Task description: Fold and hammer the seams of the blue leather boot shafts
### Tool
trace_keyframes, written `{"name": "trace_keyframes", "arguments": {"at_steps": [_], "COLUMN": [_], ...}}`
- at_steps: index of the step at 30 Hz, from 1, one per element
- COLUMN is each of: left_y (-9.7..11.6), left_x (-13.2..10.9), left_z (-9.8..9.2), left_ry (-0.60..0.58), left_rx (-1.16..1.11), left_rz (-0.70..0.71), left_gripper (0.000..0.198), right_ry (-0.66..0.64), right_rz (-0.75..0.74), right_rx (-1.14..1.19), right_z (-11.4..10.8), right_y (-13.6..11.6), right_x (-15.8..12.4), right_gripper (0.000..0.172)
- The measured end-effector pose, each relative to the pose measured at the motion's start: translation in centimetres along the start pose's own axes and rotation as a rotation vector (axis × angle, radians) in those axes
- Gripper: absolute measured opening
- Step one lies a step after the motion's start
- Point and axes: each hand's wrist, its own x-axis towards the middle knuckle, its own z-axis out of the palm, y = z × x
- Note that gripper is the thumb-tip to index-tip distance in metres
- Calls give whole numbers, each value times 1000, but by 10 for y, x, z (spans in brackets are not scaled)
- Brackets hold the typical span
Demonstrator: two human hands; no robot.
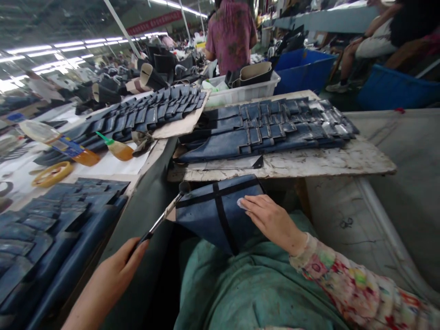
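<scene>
Grips the dark-headed tool (pixel 161 218) in the left hand (pixel 120 263); rests the right hand (pixel 271 220) on the black-striped blue piece (pixel 201 213) over the green-clad lap (pixel 237 284), pale scrap (pixel 241 203) at the fingertips, grip on it unclear. Has the board (pixel 364 158) edge close ahead, stacked blue pieces (pixel 223 149) blocking above; has more open room rightward; has bottle (pixel 80 153) and yellow ring (pixel 51 182) farther left.

- Cold white light from tube lights (pixel 37 49) up there, far left
- Pale glare on the stacked blue pieces (pixel 323 121)
- Deep shadow beneath the desk (pixel 343 160)
- Edges stretched and smeared, far background soft
</scene>
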Motion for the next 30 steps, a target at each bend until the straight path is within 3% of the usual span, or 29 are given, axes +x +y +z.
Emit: {"name": "trace_keyframes", "arguments": {"at_steps": [2, 5, 8, 12, 15, 17, 19, 21, 25, 28, 30], "left_y": [28, 87, 152, 226, 261, 270, 265, 243, 160, 90, 55], "left_x": [28, 74, 114, 145, 158, 165, 168, 167, 146, 121, 105], "left_z": [-5, 0, 20, 57, 79, 87, 89, 86, 70, 59, 58], "left_ry": [8, 14, 2, -28, -42, -38, -28, -29, -40, -8, 15], "left_rx": [105, 269, 349, 292, 246, 211, 176, 151, 109, 8, -142], "left_rz": [81, 265, 514, 851, 942, 963, 956, 928, 743, 471, 286], "left_gripper": [44, 46, 48, 60, 61, 56, 50, 47, 45, 47, 49], "right_ry": [-14, -47, -67, -96, -117, -120, -114, -97, -40, -6, -18], "right_rz": [3, 25, 61, 102, 109, 105, 105, 126, 217, 289, 323], "right_rx": [-4, 3, 15, 10, 10, 21, 41, 61, 117, 147, 179], "right_z": [0, 0, -2, -2, -1, 0, -2, -7, -22, -28, -25], "right_y": [0, -1, -4, -6, -6, -5, -4, 0, 18, 35, 46], "right_x": [0, 1, 2, 4, 5, 5, 4, 5, 17, 35, 48], "right_gripper": [36, 42, 52, 55, 55, 55, 56, 57, 52, 43, 41]}}
